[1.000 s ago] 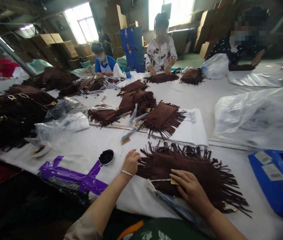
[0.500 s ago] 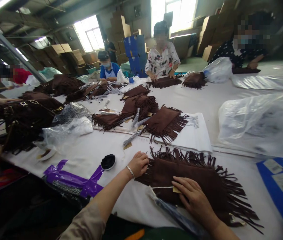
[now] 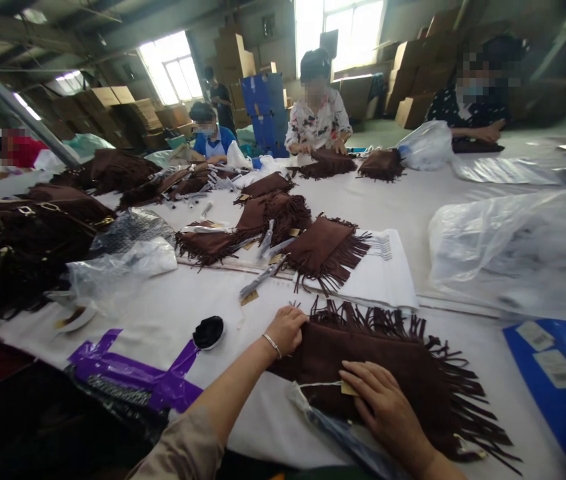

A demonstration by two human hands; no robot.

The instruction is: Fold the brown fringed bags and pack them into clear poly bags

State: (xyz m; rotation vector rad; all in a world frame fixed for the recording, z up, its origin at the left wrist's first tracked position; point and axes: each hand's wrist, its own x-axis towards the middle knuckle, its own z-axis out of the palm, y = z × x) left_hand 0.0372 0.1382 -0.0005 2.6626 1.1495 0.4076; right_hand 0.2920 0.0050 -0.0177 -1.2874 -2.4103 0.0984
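A flat brown fringed bag [image 3: 383, 347], suede-like, lies on the white-covered table in front of me. Its long fringe spreads along the far and right sides. The fingers of my left hand [image 3: 287, 330] are curled round its upper left edge. My right hand [image 3: 387, 407] rests on its front with fingers stretched out, the fingertips beside a small tan tag [image 3: 349, 388] on a white string. A plastic-wrapped strip [image 3: 327, 427] runs from the string end along the near side, partly hidden under my right forearm.
More brown fringed bags [image 3: 320, 247] lie beyond, one on a folded white cloth [image 3: 387, 267]. Clear plastic bags [image 3: 517, 247] and a blue box [image 3: 547, 373] are to the right. Purple tape [image 3: 137, 370] and a small dish of black material [image 3: 209, 332] sit left. Several people work around the table.
My left hand has moved slightly up and right along the bag's edge, its fingers now closed more tightly on it. The right hand stays flat. The view has shifted a little.
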